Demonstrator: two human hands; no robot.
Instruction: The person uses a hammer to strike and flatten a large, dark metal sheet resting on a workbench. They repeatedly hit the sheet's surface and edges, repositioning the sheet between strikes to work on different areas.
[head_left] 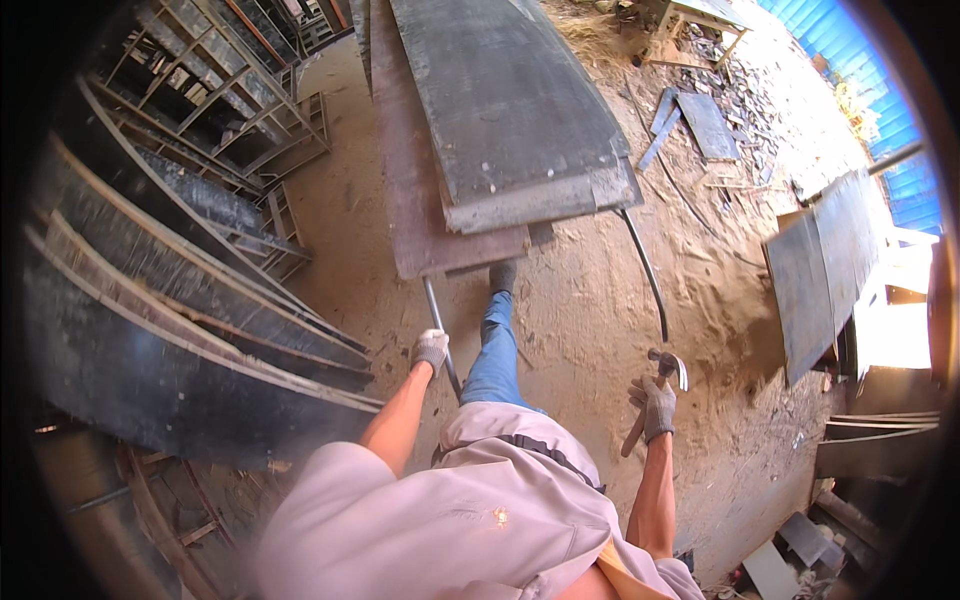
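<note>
Hammer sits in right hand, pipe in left hand, fingers wrapped round both, steadying imo, next needs firm grip.

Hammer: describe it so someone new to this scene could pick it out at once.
From the stack of dark boards at top centre, follow the bar slanting down from its right corner. Just below the bar's lower end in view, the gloved right hand holds the hammer. A shiny, curved claw sets it apart from that plain bar.
</note>
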